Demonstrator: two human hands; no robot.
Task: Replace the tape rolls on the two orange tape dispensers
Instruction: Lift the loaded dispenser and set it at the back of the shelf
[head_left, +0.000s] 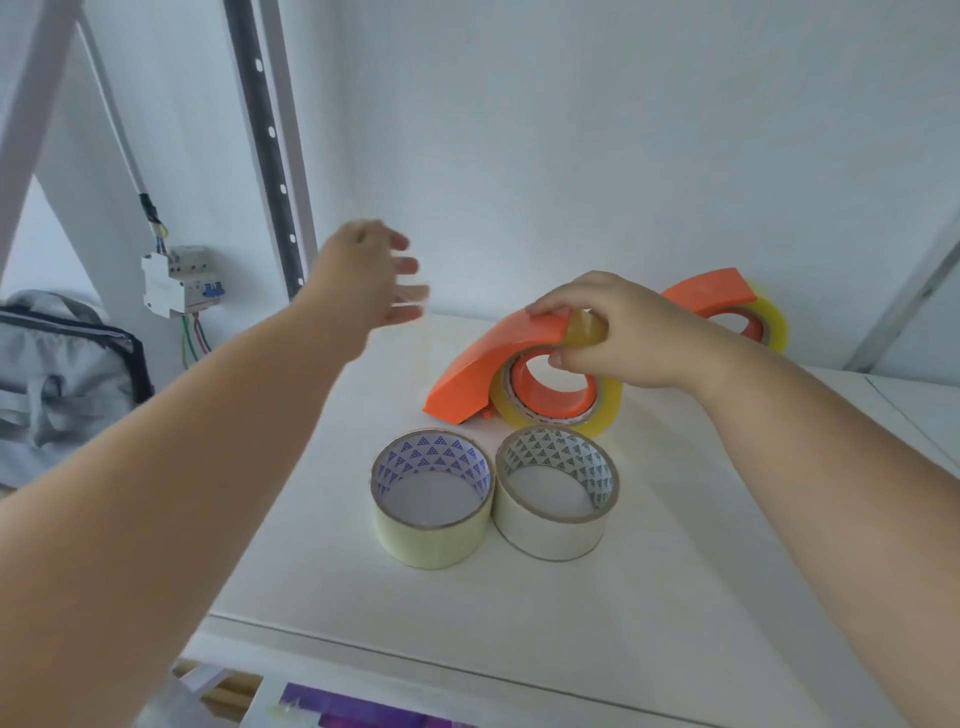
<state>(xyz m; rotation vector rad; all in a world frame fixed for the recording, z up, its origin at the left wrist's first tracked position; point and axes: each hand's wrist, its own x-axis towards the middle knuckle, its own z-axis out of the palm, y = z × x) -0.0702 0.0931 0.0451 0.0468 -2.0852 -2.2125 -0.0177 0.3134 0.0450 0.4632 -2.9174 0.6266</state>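
With the right hand (618, 332) gripping the near orange tape dispenser (498, 369) at the desk's (675, 571) centre and the left hand (374, 275) spread empty at 10 o'clock, step 1 looks underway: pulling its yellowish roll (597, 415) off, which likely needs the left hand's help.

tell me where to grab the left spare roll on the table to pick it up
Judging by its pose, take the left spare roll from above. It lies flat with its hollow core facing up, so put the thumb inside the core and fingers on the outer wall. Use its left side: the other spare roll sits right against its right side.
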